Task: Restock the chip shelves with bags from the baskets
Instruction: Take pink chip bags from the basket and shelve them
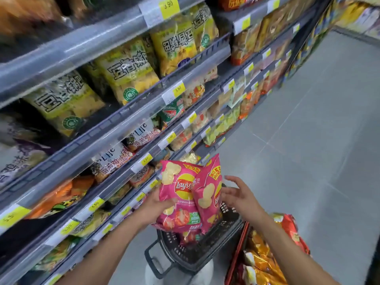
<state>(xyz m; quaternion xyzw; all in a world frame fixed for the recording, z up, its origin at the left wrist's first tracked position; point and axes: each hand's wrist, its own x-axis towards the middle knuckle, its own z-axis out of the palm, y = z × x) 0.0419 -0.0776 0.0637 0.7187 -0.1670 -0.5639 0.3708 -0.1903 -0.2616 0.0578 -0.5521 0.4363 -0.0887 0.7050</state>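
Observation:
Two pink Lay's chip bags are held up in front of the lower shelves. My left hand [159,204] grips the front pink bag [177,194] from its left side. The second pink bag [208,188] leans against the first, tilted to the right. My right hand [238,195] is spread open beside that second bag, fingers apart, at or just off its right edge. Below the bags stands a black basket [197,254] with at least one more pink bag [190,237] inside. A red basket [236,262] at the lower right holds gold and red bags [265,262].
Grey shelves [115,128] run along the left, packed with yellow-green, white, orange and green snack bags behind yellow price tags. Grey tiled aisle floor [308,140] opens to the right. Another shelf unit [357,15] stands at the far top right.

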